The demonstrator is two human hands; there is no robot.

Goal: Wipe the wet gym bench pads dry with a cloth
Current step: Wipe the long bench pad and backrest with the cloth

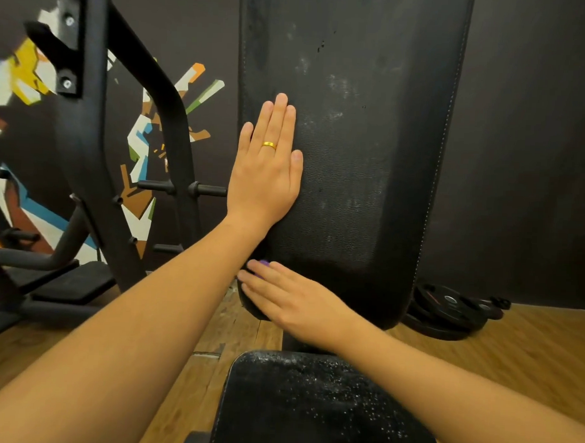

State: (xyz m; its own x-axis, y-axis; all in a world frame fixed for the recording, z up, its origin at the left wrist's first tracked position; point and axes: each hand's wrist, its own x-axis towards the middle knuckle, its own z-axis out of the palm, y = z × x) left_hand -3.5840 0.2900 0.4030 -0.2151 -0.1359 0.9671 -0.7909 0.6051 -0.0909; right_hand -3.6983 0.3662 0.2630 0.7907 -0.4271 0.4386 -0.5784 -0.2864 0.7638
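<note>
1. Closest to the viewer, a black seat pad (311, 404) fills the bottom centre, thickly speckled with water drops. Two bare forearms reach past it.
2. The right hand (291, 297) lies flat, fingers nearly straight, over the lower left corner of the upright back pad (369, 157). A small purple scrap, probably the cloth (264, 263), peeks out by its fingertips. The rest is hidden, so how much cloth lies under the palm cannot be told.
3. The left hand (266, 167), wearing a gold ring (269, 145), presses flat against the back pad's left edge, above the right hand. Its fingers are straight and together, and it holds nothing. It seems to be steadying the pad.
4. Pale streaks and specks of moisture run down the middle of the back pad.
5. To do this step well, the cloth should probably be pressed flat under the whole palm and drawn across in overlapping strokes, right up to the stitched edges. The seat pad looks not yet wiped.
6. A black metal rack (88, 148) stands to the left. Weight plates (447, 313) lie on the wooden floor (512, 345) to the right.
</note>
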